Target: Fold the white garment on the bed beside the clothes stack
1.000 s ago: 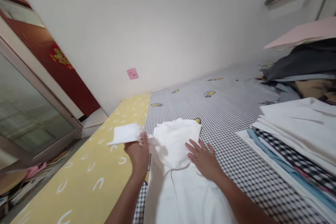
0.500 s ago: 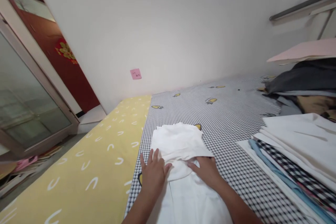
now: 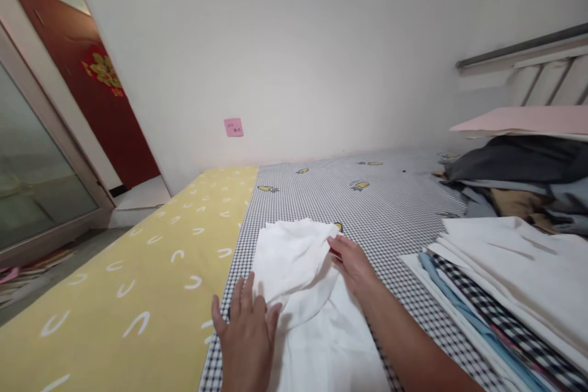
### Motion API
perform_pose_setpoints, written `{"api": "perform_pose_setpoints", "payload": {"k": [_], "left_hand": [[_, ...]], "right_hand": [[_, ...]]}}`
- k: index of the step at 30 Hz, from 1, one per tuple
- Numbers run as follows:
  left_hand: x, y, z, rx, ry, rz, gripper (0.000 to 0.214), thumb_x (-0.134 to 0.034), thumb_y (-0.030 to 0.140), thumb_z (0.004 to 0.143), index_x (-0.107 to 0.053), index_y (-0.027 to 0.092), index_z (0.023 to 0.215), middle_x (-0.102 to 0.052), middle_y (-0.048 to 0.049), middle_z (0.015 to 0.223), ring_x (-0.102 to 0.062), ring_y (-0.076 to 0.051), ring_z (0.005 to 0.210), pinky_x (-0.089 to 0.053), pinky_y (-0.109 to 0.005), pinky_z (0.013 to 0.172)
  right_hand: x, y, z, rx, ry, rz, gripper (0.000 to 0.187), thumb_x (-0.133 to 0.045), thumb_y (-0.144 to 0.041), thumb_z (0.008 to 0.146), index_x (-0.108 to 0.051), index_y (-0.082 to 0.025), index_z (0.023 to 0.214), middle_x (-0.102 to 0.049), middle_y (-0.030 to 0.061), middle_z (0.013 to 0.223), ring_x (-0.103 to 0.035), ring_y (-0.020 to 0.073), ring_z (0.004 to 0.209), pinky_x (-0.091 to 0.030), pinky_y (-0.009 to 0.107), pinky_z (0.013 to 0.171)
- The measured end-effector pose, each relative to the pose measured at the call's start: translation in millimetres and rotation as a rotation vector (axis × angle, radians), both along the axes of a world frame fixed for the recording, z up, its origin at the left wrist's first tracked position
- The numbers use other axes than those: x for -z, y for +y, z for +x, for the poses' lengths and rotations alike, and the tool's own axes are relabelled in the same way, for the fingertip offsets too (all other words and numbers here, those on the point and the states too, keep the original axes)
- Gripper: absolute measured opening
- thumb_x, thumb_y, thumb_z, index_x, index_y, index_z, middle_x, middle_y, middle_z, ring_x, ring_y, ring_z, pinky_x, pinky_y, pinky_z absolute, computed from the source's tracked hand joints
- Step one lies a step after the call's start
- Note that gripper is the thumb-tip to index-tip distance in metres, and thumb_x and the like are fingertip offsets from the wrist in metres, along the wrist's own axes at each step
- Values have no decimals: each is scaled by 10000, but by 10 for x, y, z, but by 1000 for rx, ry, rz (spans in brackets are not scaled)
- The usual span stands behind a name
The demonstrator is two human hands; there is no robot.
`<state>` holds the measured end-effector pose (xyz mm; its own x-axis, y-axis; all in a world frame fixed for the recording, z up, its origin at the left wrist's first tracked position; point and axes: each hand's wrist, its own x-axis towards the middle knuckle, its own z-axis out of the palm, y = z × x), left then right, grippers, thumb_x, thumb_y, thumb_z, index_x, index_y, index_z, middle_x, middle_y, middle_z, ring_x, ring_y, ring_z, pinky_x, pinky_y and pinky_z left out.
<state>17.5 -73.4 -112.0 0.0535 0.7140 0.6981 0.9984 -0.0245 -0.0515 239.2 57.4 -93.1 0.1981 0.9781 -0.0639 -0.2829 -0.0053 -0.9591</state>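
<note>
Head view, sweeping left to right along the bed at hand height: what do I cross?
Yellow sheet → left hand flat on the white garment's edge → white garment → right hand gripping its fold → checked sheet → stack of folded fabrics.

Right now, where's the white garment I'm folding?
In the head view, the white garment lies low and centre on the checked sheet, just right of the yellow sheet. The left hand presses its left edge and the right hand grips its far right side.
</note>
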Motion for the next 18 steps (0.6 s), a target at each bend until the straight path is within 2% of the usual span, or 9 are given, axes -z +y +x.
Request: {"api": "perform_pose_setpoints", "payload": {"k": [1, 3, 5, 8, 10, 12, 15, 18], "left_hand": [[-57, 5, 21, 4, -9, 35, 325, -462, 375, 990, -701, 190, 869, -554, -171, 1479, -470, -331, 1388, -63, -638, 1217], [-104, 49, 65, 94, -5, 59, 305, -478, 368, 984, -708, 182, 1058, -477, -173, 1544, -411, -317, 1441, -97, -599, 1229], [-48, 113, 102, 217, 4, -42, 334, -510, 364, 971, -670, 238, 1236, -515, -130, 1524, -428, -301, 1436, -97, -584, 1236], [126, 128, 88, 233, -32, -281, 353, -561, 358, 932, -671, 303, 1264, -638, -113, 1399, -554, -349, 1317, -114, -690, 1191], [210, -7, -9, 196, -96, -310, 345, -530, 331, 931, -686, 307, 1238, -615, -117, 1426, -553, -360, 1316, -147, -709, 1172], [264, -302, -180, 203, -188, -230, 337, -459, 312, 951, -705, 322, 1180, -605, -93, 1442, -553, -314, 1325, -185, -643, 1192], [390, -976, -493, 157, -467, -182, 332, -423, 409, 952, -728, 297, 1022, -732, -90, 1238, -656, -274, 1164, -360, -523, 1136], [643, -1693, -706, -56, -887, -359, 418, -460, 586, 882, -718, 262, 932, -786, -93, 1010, -705, -309, 1010, -527, -460, 940]], "right_hand": [[-10, 25, 3, -15, -18, 11, 432, -751, -512, 613, -721, -217, 927, -756, 49, 901, -678, 213, 847, -485, 297, 713], [22, 60, 51, -27, -88, 2, 480, -720, -489, 640, -706, -217, 1034, -754, 55, 922, -685, 219, 861, -493, 310, 736], [105, 70, 159, 11, -189, -40, 601, -724, -388, 603, -662, -198, 1171, -746, 67, 923, -680, 241, 841, -500, 349, 752], [205, -14, 398, 150, -326, -78, 812, -676, -322, 611, -504, -195, 1394, -709, 105, 1107, -661, 272, 923, -500, 418, 831], [198, -210, 558, 213, -367, -63, 754, -619, -372, 681, -487, -203, 1404, -676, 111, 1191, -651, 269, 990, -498, 422, 882], [155, -570, 682, 196, -358, -21, 588, -581, -439, 741, -586, -191, 1274, -695, 99, 1117, -662, 251, 965, -509, 397, 889], [177, -1379, 799, 79, -267, -6, 419, -646, -509, 750, -683, -193, 1023, -717, 61, 894, -669, 215, 805, -527, 365, 832], [453, -2302, 865, -72, -133, -240, 396, -750, -540, 697, -703, -214, 918, -714, 34, 781, -651, 201, 682, -526, 351, 709]]}}
